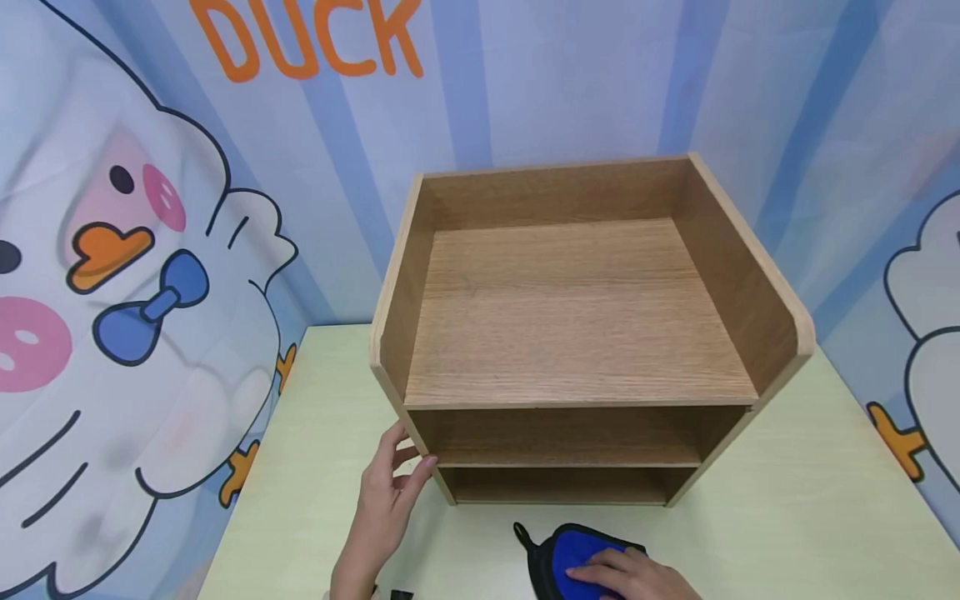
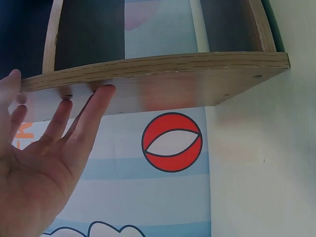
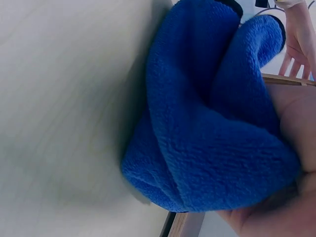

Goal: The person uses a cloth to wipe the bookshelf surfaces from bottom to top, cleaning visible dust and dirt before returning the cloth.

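Observation:
A wooden desktop shelf (image 1: 585, 317) with raised sides and lower compartments stands on the table. My left hand (image 1: 386, 500) holds its left side panel near the front: the thumb lies at the front edge, and the fingers (image 2: 101, 98) rest against the outer face. In front of the shelf, a blue plush cleaning cloth (image 3: 207, 133) with black trim and a hanging loop is folded in my right hand (image 1: 637, 575). The head view cuts off this hand at the bottom. Bunched cloth hides part of the grip in the right wrist view.
The pale table (image 1: 322, 400) extends on both sides of the shelf. A printed duck backdrop (image 1: 540, 75) hangs behind it. By my left wrist, a small black object (image 1: 401, 595) shows at the bottom edge.

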Tool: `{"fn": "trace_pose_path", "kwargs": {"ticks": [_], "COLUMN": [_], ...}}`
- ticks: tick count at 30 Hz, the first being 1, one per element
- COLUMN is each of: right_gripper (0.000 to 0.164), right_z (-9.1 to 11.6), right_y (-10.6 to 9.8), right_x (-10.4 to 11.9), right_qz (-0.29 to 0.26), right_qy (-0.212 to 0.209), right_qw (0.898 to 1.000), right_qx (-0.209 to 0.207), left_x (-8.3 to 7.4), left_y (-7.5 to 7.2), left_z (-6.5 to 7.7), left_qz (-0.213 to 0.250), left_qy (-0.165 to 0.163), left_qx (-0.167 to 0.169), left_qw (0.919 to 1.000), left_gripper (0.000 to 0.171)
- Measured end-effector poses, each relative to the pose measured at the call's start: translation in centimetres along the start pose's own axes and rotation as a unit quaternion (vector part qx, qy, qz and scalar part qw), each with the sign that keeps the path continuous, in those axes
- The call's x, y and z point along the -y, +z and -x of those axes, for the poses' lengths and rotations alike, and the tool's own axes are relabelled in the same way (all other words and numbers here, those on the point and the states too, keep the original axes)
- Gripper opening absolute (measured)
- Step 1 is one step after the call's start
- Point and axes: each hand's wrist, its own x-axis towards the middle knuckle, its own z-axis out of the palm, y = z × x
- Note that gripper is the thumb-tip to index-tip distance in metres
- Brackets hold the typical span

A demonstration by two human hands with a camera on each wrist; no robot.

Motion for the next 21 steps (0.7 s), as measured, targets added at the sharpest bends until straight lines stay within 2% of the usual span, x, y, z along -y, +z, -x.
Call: {"fn": "trace_pose_path", "kwargs": {"ticks": [8,12,16,18,21], "right_gripper": [0.034,0.033,0.031,0.031,0.033], "right_z": [-0.1,0.0,0.1,0.2,0.7], "right_y": [-1.6,-3.0,-4.6,-5.4,-6.2], "right_x": [-0.1,-0.4,-0.9,-1.2,-1.8], "right_qz": [-0.035,-0.065,-0.109,-0.137,-0.179], "right_qy": [0.016,0.032,0.072,0.106,0.149], "right_qw": [0.999,0.997,0.991,0.985,0.972], "right_qx": [-0.002,-0.012,0.001,0.021,0.039], "left_x": [0.2,0.4,0.6,0.7,0.9], "left_y": [0.1,0.0,-0.4,-0.7,-1.1], "left_z": [0.2,0.3,0.5,0.7,1.0], "left_qz": [-0.024,-0.030,-0.060,-0.089,-0.120], "left_qy": [-0.024,-0.041,-0.095,-0.122,-0.141], "left_qx": [-0.016,-0.011,0.034,0.071,0.136], "left_qw": [0.9993,0.9987,0.9931,0.9860,0.9733], "left_gripper": [0.042,0.030,0.026,0.029,0.036]}}
